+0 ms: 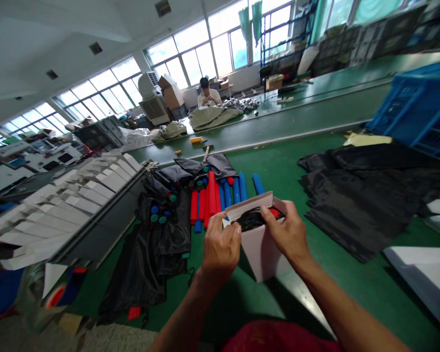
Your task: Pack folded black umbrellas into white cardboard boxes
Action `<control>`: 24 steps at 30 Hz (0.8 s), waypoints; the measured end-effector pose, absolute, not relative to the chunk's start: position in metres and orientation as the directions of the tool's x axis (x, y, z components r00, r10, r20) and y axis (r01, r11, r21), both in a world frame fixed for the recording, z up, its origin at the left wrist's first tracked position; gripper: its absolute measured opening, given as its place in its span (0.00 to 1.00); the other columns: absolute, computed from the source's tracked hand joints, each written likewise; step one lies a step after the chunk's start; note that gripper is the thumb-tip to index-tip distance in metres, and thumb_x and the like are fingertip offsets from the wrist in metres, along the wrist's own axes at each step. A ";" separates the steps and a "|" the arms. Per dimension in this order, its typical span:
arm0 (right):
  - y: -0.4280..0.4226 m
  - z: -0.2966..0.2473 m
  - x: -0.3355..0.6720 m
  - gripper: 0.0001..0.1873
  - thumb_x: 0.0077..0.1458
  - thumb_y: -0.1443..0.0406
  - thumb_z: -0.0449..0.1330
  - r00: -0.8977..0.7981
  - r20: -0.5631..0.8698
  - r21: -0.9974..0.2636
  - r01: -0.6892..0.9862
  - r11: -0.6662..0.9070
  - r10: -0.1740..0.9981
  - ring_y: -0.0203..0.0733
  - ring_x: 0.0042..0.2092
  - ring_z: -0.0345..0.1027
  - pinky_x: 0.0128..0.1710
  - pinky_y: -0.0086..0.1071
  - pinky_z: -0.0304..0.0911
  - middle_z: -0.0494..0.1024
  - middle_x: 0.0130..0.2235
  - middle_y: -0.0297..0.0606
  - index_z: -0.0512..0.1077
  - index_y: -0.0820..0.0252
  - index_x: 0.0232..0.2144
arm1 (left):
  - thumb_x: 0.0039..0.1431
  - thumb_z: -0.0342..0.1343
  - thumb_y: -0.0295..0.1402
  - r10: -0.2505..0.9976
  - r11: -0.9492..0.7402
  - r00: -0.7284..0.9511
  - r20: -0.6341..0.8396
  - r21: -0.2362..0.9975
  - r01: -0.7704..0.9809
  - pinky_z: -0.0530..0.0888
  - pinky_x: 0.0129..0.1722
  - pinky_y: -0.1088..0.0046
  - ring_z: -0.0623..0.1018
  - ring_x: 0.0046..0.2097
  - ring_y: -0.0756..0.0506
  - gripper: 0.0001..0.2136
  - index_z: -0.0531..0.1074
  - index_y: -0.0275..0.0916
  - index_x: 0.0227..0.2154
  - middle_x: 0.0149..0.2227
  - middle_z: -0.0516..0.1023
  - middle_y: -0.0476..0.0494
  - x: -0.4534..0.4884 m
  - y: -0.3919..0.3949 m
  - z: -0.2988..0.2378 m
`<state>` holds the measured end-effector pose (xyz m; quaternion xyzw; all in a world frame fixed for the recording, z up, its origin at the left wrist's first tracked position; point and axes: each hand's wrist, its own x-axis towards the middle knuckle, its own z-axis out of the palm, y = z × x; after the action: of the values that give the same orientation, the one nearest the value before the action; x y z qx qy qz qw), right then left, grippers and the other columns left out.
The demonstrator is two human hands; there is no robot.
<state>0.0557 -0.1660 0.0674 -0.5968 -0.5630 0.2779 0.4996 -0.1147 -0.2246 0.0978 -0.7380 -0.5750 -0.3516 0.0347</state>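
A white carton (260, 254) is held at its rim by the curled left hand (220, 244), a black bundle (251, 220) inside it is gripped by the right hand (286, 232), and red and blue tubes (220, 195) lie just beyond both hands on the green bench (352, 288).

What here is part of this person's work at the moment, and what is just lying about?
In use: left hand, right hand, white cardboard box, black bundle inside it.

Lying about: red tubes, blue tubes, black sheets, blue plastic crate, stacked white cartons.
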 end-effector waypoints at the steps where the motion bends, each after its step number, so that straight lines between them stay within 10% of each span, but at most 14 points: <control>1: -0.165 0.067 0.056 0.26 0.51 0.44 0.55 0.232 0.226 -0.909 0.399 0.120 0.946 0.49 0.36 0.71 0.38 0.39 0.64 0.78 0.35 0.39 0.68 0.56 0.42 | 0.64 0.47 0.31 0.816 -0.345 0.052 0.576 0.414 0.842 0.72 0.49 0.61 0.73 0.48 0.41 0.12 0.76 0.36 0.33 0.43 0.73 0.34 -0.113 -0.225 0.093; 8: -0.164 0.062 0.049 0.16 0.51 0.53 0.57 0.335 0.246 -0.923 0.368 0.114 0.910 0.47 0.34 0.69 0.37 0.38 0.63 0.76 0.33 0.37 0.67 0.57 0.39 | 0.66 0.44 0.37 0.824 -0.323 -0.431 0.367 0.930 0.174 0.69 0.56 0.65 0.70 0.58 0.43 0.26 0.49 0.40 0.65 0.58 0.67 0.34 -0.089 -0.222 0.060; 13: -0.163 0.061 0.044 0.16 0.51 0.57 0.57 0.362 0.266 -0.932 0.332 0.143 0.893 0.46 0.35 0.69 0.38 0.38 0.63 0.76 0.35 0.38 0.69 0.58 0.42 | 0.67 0.37 0.43 0.929 -0.260 -0.334 0.160 0.924 -0.281 0.68 0.58 0.62 0.69 0.59 0.40 0.26 0.56 0.36 0.62 0.59 0.68 0.34 -0.074 -0.208 0.053; 24: -0.157 0.058 0.072 0.18 0.58 0.53 0.54 0.153 0.139 -0.986 -0.072 0.151 0.978 0.45 0.40 0.70 0.39 0.35 0.65 0.77 0.39 0.38 0.73 0.58 0.42 | 0.51 0.52 0.29 0.943 -0.151 -0.331 0.025 0.920 -0.361 0.71 0.45 0.71 0.77 0.41 0.47 0.16 0.71 0.39 0.44 0.39 0.78 0.47 -0.075 -0.172 0.063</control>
<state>0.0724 -0.1566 0.0576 -0.4764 -0.4756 0.4443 0.5912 -0.0746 -0.1721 0.0633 -0.3277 -0.4442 -0.6843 -0.4765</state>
